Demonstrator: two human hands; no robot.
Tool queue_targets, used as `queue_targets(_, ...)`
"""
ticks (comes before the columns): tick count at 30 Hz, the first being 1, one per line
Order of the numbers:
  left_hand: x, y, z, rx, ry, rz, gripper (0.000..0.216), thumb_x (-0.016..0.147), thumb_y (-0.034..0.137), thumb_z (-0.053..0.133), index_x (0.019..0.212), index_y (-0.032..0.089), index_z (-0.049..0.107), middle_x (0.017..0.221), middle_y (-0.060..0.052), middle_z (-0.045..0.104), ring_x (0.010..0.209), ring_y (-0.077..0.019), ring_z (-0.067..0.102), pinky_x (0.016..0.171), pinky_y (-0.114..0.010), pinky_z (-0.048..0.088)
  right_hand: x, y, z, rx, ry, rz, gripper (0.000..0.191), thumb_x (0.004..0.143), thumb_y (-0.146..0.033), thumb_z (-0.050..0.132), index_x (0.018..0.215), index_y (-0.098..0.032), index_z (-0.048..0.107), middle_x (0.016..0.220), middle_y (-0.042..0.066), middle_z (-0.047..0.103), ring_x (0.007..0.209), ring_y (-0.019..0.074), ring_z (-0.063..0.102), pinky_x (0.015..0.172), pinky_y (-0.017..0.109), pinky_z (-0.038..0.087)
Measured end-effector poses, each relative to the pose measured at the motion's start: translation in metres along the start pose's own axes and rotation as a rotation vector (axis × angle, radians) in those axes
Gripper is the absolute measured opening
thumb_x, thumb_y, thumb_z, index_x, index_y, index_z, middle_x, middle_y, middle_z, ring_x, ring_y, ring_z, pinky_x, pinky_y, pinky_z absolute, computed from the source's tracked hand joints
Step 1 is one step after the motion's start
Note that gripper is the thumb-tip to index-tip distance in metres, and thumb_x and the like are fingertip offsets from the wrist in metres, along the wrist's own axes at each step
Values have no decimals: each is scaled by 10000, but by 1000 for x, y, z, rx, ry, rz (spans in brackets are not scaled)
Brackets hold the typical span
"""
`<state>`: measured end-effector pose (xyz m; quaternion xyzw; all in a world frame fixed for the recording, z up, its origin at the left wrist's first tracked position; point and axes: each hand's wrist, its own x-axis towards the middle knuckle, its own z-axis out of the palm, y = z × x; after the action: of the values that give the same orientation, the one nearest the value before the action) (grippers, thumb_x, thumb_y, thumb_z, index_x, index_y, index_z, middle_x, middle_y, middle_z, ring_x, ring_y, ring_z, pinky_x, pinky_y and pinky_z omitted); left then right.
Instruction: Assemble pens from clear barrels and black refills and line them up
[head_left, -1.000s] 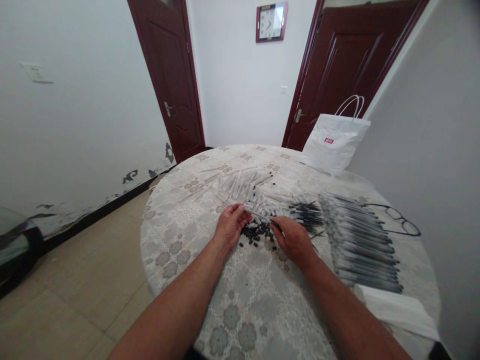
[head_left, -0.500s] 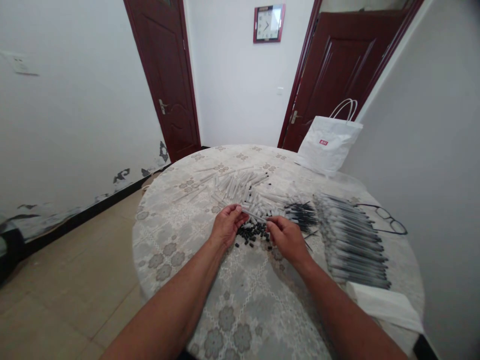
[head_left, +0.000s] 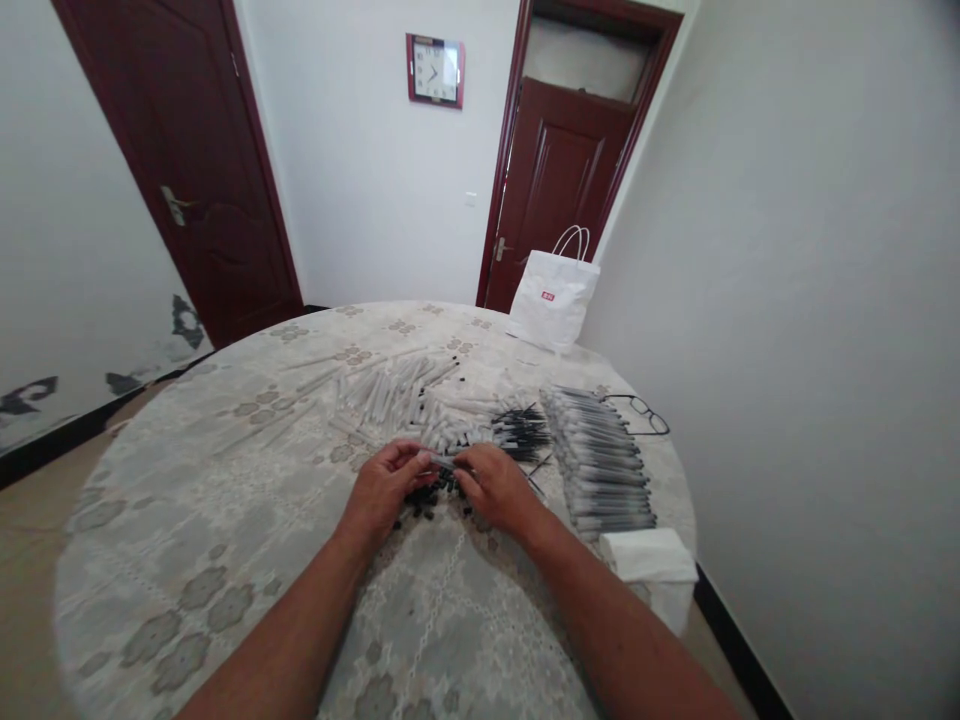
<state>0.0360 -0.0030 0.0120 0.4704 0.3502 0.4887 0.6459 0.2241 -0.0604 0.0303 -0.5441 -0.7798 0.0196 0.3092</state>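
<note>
Both my hands meet over the middle of the table, each closed on an end of one slim translucent pen barrel. My left hand pinches its left end; my right hand has the other, and the fingers hide much of it. Just below them lies a scatter of small black pen plugs, partly covered by the hands. Beyond are loose clear pen barrels and small whitish pen parts. A bundle of dark thin refills lies past my right hand.
Many pens lie in a stacked row at the right, with eyeglasses beside them. Nearer is a folded white cloth or packet. A white paper bag stands at the back of the round table, which has a patterned tablecloth.
My head view has turned right, so the scene sits further left. My hands have come closer together on the pen barrel, and less of it shows between them.
</note>
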Motion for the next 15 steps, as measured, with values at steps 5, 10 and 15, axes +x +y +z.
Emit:
queue_targets(5, 2, 5, -5, 1, 82, 18, 366, 728, 439, 791, 910, 137, 689, 895, -98, 739, 817, -227, 724, 773, -375, 612, 2, 9, -29, -195, -49, -4, 59, 909, -206, 628, 953, -192, 665, 932, 67, 643, 935, 205, 568, 847, 305, 434)
queue_targets(10, 6, 5, -8, -20, 129, 19, 373, 714, 448, 793, 879, 135, 676, 832, -77, 724, 760, -205, 716, 721, -347, 613, 4, 49, -88, -278, -80, 63, 92, 907, -178, 598, 924, -200, 685, 898, 51, 671, 886, 186, 591, 822, 288, 429)
queue_targets(15, 7, 0, -9, 28, 120, 29, 365, 724, 457, 785, 874, 144, 672, 823, -65, 720, 765, -205, 711, 730, -358, 617, -1, 122, -143, -498, 16, 272, 144, 865, -163, 601, 936, -195, 723, 928, 89, 696, 902, 208, 605, 852, 302, 428)
